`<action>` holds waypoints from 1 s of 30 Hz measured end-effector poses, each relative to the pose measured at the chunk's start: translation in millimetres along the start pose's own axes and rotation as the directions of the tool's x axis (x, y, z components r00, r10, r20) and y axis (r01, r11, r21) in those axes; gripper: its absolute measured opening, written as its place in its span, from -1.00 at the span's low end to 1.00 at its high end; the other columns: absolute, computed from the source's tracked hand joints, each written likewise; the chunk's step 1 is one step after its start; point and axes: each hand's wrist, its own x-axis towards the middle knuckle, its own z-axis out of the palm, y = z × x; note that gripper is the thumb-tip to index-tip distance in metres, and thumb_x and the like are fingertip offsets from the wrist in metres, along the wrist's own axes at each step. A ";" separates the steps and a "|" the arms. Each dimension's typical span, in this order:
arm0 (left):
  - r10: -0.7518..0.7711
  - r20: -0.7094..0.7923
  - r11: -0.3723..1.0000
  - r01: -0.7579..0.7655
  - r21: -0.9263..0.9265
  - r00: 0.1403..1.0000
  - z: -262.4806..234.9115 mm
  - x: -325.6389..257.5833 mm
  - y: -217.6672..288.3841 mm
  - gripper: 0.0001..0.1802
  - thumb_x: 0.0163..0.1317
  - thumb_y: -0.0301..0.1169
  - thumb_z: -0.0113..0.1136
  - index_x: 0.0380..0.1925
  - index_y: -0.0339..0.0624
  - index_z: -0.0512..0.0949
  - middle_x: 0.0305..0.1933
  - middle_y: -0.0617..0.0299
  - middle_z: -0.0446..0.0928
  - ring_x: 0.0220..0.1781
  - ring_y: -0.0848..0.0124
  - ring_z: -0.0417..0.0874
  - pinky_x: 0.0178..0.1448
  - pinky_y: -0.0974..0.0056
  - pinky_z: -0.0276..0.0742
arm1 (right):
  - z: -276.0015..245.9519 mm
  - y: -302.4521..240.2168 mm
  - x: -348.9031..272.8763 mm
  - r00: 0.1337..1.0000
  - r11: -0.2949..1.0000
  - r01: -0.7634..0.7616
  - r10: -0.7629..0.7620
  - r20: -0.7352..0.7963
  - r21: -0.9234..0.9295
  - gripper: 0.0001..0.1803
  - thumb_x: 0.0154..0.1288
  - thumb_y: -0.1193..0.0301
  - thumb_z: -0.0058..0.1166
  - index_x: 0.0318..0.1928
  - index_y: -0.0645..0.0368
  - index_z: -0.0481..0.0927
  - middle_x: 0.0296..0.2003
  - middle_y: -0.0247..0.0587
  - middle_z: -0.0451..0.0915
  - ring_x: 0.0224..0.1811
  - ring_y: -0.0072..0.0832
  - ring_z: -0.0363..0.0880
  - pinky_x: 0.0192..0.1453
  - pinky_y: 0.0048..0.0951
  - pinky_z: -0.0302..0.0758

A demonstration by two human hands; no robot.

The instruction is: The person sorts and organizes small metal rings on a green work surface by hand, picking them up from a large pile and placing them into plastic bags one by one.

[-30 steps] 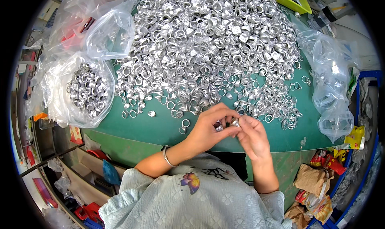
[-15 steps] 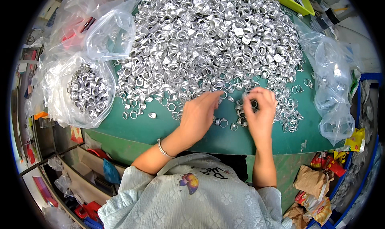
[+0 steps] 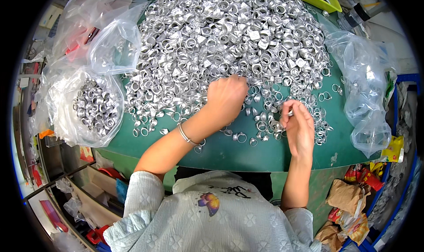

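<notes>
A broad heap of silver-coloured metal rings (image 3: 212, 44) covers the green table. My left hand (image 3: 226, 98), with a bracelet on its wrist, reaches into the heap's near edge. Its fingers curl downward, and whatever they hold is hidden. To the right, my right hand (image 3: 299, 126) pinches a ring (image 3: 290, 113) between thumb and fingers, above a smaller group of loose rings (image 3: 263, 125). A few single rings, one of them a thin band (image 3: 241, 137), lie on the green surface between the hands.
An open clear plastic bag of rings (image 3: 98, 106) stands at the left. Another clear plastic bag (image 3: 369, 106) lies along the right side. A yellow tray (image 3: 324, 4) sits at the far right. The table's near edge (image 3: 247, 170) runs in front of my body.
My left hand has moved forward into the heap, and its fingers have curled. My right hand has shifted right and slightly nearer to me. The view has shifted slightly.
</notes>
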 end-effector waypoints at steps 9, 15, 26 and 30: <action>-0.178 -0.094 0.862 0.110 -0.496 0.979 -12.4 -13.2 -11.6 -0.91 0.14 -0.48 0.16 -0.39 -0.26 0.59 -0.60 0.28 0.48 -0.61 0.39 0.46 -0.50 0.35 0.36 | 31.3 -6.7 10.1 0.971 0.488 0.199 -0.216 0.103 -0.850 -0.87 0.28 0.43 0.07 -0.30 0.26 0.55 -0.70 -0.38 0.43 -0.66 -0.69 0.28 -0.58 -0.47 0.20; -0.004 0.575 -0.361 0.535 -0.764 0.818 -27.4 -42.7 -12.7 -0.75 0.31 -0.40 0.07 -0.09 -0.33 0.50 -0.59 0.44 0.34 -0.61 0.69 0.23 -0.56 0.56 0.10 | 42.1 1.0 -15.9 0.987 0.822 -0.034 0.119 0.113 -0.568 -0.78 0.36 0.42 -0.04 -0.09 0.29 0.55 -0.48 -0.44 0.46 -0.51 -0.76 0.28 -0.46 -0.73 0.17; 0.189 0.546 -0.691 0.506 -0.517 0.816 -24.0 -81.6 26.3 -0.76 0.36 -0.42 -0.03 -0.06 -0.33 0.42 -0.47 0.35 0.35 -0.57 0.64 0.24 -0.55 0.54 0.10 | 60.1 18.0 -45.6 0.985 0.917 0.144 -0.095 0.145 -0.372 -0.78 0.26 0.56 0.05 -0.07 0.27 0.53 -0.48 -0.35 0.48 -0.49 -0.68 0.39 -0.38 -0.61 0.36; 0.139 0.565 -0.602 0.522 -0.604 0.813 -35.3 -84.2 30.3 -0.80 0.36 -0.44 -0.04 -0.09 -0.30 0.42 -0.47 0.36 0.35 -0.59 0.65 0.23 -0.57 0.53 0.06 | 56.6 12.1 -51.1 0.953 0.788 0.298 -0.211 0.217 -0.539 -0.76 0.14 0.64 0.10 -0.14 0.26 0.58 -0.55 -0.35 0.47 -0.56 -0.70 0.33 -0.48 -0.61 0.28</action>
